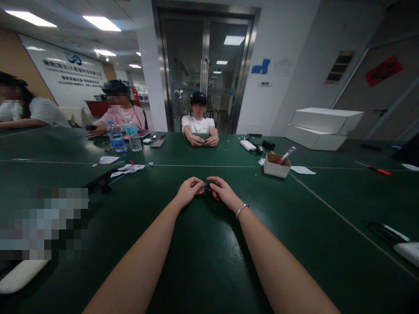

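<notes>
Just above the green tabletop [203, 244], my left hand [190, 191] and my right hand [224, 192] meet in front of me. Between their fingertips is a small dark object [206, 185] with a shiny, metal-looking part; its kind is too small to make out. The left thumb and fingers pinch its left end. My right fingers close on its right end, hiding part of it. A silver bracelet [242, 211] circles my right wrist.
A small box [276, 165] holding a wrapped item stands ahead on the right, before two stacked white boxes [322, 126]. Two water bottles [124, 136] stand far left, near paper scraps [127, 170]. An orange-handled tool [379, 170] lies right. Several people sit around the table.
</notes>
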Tool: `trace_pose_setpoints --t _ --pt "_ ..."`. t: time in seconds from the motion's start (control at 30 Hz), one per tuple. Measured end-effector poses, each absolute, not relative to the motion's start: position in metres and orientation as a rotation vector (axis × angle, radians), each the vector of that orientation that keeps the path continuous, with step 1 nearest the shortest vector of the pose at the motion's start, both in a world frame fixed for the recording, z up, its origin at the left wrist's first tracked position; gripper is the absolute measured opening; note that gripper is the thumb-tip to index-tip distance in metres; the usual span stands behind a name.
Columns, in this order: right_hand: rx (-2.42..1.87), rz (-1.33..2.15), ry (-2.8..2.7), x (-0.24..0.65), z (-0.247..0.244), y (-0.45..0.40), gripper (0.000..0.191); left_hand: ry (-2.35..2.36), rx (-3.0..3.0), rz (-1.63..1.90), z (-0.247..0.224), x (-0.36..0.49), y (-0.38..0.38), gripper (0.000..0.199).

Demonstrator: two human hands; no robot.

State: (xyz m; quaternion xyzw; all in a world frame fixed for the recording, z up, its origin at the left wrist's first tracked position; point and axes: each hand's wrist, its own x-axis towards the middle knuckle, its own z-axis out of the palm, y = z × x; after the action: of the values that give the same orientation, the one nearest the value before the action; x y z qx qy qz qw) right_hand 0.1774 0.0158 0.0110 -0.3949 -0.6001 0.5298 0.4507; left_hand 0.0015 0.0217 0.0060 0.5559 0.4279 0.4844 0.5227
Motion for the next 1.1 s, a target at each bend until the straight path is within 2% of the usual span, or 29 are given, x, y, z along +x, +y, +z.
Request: trace_pose_setpoints --t 0.1,0.27,0.83,1.1 --pt "-0.937 1.291 -1.421 0.1794 0.0076 0.0158 0.044 1.010 1.368 1.185 0.0047 0.0033 0.0210 0.023" --pt "-0.884 1.351 -1.332 0.1845 0.0063 0.0177 0.047 1.003 1.413 1.212 0.0052 0.0035 0.0163 0.028" --pt "-0.826 1.486 -1.181 0.1868 0.0130 0.0143 0.030 1.119 1.382 1.217 0.0036 0.0020 0.0171 0.035" --pt "-0.810 1.505 -1.187 0.1876 0.0126 0.0135 0.034 1.123 1.316 1.191 0.0030 0.0031 0.0191 0.036"
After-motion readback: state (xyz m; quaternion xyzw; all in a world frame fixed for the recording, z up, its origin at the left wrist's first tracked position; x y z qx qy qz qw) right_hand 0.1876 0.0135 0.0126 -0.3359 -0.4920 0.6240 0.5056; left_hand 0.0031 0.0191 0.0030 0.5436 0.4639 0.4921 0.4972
